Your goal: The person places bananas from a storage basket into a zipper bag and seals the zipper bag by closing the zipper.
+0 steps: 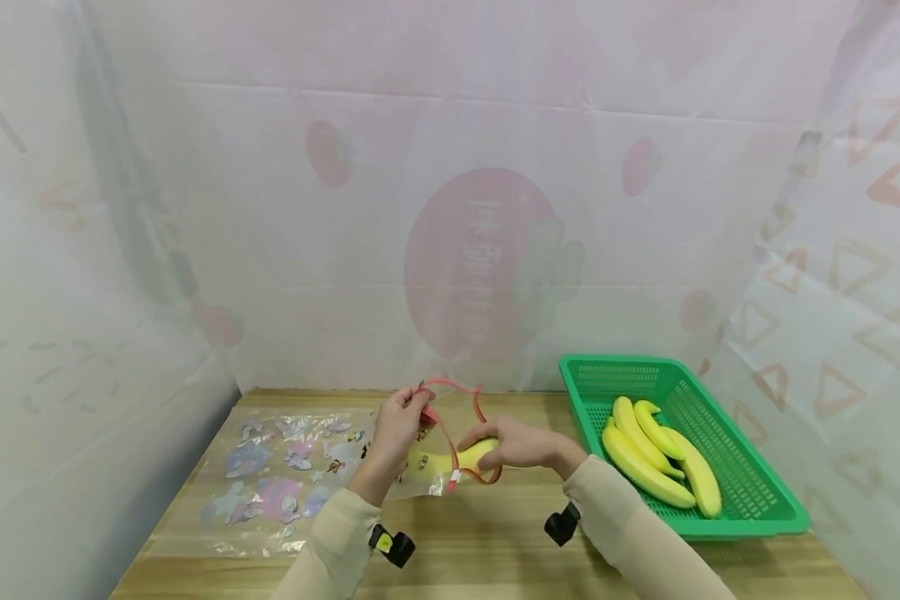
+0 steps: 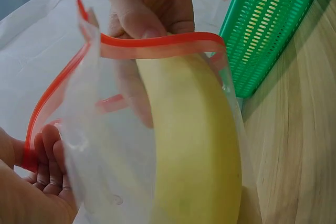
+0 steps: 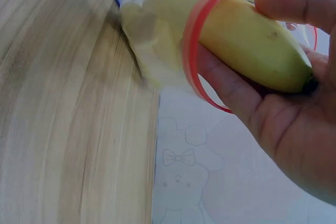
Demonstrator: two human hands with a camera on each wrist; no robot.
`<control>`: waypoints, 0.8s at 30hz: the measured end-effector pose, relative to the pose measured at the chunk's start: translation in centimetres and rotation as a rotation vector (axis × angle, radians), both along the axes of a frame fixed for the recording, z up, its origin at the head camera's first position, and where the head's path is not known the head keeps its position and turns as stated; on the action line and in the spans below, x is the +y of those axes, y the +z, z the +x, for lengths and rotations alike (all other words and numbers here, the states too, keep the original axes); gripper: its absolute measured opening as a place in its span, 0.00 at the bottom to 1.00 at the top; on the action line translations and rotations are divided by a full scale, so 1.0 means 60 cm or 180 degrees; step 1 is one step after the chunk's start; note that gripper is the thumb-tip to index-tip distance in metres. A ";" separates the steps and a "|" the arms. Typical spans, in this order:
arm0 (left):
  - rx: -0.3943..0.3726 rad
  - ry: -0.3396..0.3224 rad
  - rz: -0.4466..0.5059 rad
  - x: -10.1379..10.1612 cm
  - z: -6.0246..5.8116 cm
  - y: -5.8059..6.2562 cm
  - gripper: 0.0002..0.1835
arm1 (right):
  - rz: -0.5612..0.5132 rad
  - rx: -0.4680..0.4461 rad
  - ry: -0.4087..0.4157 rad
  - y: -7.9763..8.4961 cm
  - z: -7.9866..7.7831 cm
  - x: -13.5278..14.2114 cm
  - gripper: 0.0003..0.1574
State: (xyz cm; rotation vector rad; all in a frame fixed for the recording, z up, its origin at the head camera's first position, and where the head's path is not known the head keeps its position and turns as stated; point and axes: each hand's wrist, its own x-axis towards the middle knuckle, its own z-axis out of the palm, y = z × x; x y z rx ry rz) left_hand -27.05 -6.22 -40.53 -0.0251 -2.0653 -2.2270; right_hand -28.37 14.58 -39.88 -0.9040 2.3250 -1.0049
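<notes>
A clear plastic bag (image 2: 84, 150) with a red zip edge stands with its mouth spread wide, cartoon prints on its side. My left hand (image 1: 393, 429) pinches the red edge at the far left of the opening. A yellow banana (image 2: 197, 145) lies mostly inside the bag. My right hand (image 1: 521, 443) grips the banana's near end, fingers underneath and thumb on top, with the fingertips reaching in past the red rim. The banana's dark tip shows at the palm in the right wrist view.
A green perforated basket (image 1: 757, 467) with several bananas (image 1: 648, 475) stands on the right. Clear bags (image 1: 270, 483) printed with pastel cartoon figures lie flat on the left of the wooden table (image 1: 495, 558). A printed white sheet (image 1: 345, 250) hangs behind.
</notes>
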 end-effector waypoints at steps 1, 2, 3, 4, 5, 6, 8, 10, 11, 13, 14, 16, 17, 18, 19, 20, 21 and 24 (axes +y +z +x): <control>0.0008 0.0007 0.0011 0.001 0.000 0.001 0.12 | 0.0001 -0.0033 -0.0004 0.000 0.000 -0.003 0.23; 0.0007 0.0011 0.0028 0.001 -0.001 0.001 0.12 | -0.0002 -0.0062 -0.0009 0.000 -0.001 -0.005 0.23; 0.0019 0.0008 0.0042 0.002 -0.001 0.001 0.12 | -0.0007 -0.0089 -0.0017 0.000 0.000 -0.008 0.22; 0.0022 0.0009 0.0051 0.003 -0.002 0.002 0.12 | -0.0017 -0.0112 -0.0025 -0.001 0.000 -0.010 0.21; 0.0017 0.0011 0.0061 0.003 -0.002 0.002 0.12 | -0.0030 -0.0134 -0.0030 -0.002 0.000 -0.012 0.21; 0.0018 0.0005 0.0075 0.004 -0.002 0.002 0.12 | -0.0048 -0.0151 -0.0035 -0.003 0.000 -0.014 0.20; 0.0029 0.0004 0.0077 0.004 -0.001 0.002 0.12 | -0.0085 -0.0179 -0.0060 -0.004 0.002 -0.017 0.19; 0.0038 0.0002 0.0082 0.005 -0.001 0.003 0.12 | -0.0123 -0.0171 -0.0069 -0.006 0.003 -0.019 0.17; 0.0049 0.0000 0.0082 0.006 0.000 0.003 0.12 | -0.0138 -0.0157 -0.0062 -0.007 0.003 -0.020 0.17; 0.0063 -0.0006 0.0090 0.007 0.000 0.003 0.12 | -0.0169 -0.0149 -0.0049 -0.008 0.005 -0.022 0.15; 0.0060 -0.0007 0.0094 0.008 0.000 0.003 0.12 | -0.0189 -0.0158 -0.0047 -0.008 0.006 -0.023 0.15; 0.0059 -0.0010 0.0086 0.009 0.001 0.004 0.12 | -0.0216 -0.0178 -0.0054 -0.008 0.007 -0.024 0.15; 0.0056 -0.0009 0.0077 0.009 0.001 0.005 0.12 | -0.0217 -0.0186 -0.0064 -0.007 0.008 -0.024 0.16; 0.0060 -0.0011 0.0067 0.009 0.002 0.006 0.12 | -0.0211 -0.0174 -0.0065 -0.007 0.008 -0.025 0.16; 0.0057 -0.0011 0.0068 0.009 0.002 0.007 0.12 | -0.0176 -0.0134 -0.0060 -0.007 0.008 -0.027 0.17; 0.0061 -0.0015 0.0069 0.009 0.002 0.008 0.13 | -0.0140 -0.0094 -0.0041 -0.007 0.008 -0.028 0.17; 0.0068 -0.0023 0.0073 0.009 0.003 0.009 0.13 | -0.0091 -0.0039 -0.0015 -0.008 0.007 -0.030 0.17; 0.0089 -0.0058 0.0096 0.010 0.003 0.011 0.13 | 0.0004 0.0076 0.0073 -0.011 0.005 -0.038 0.14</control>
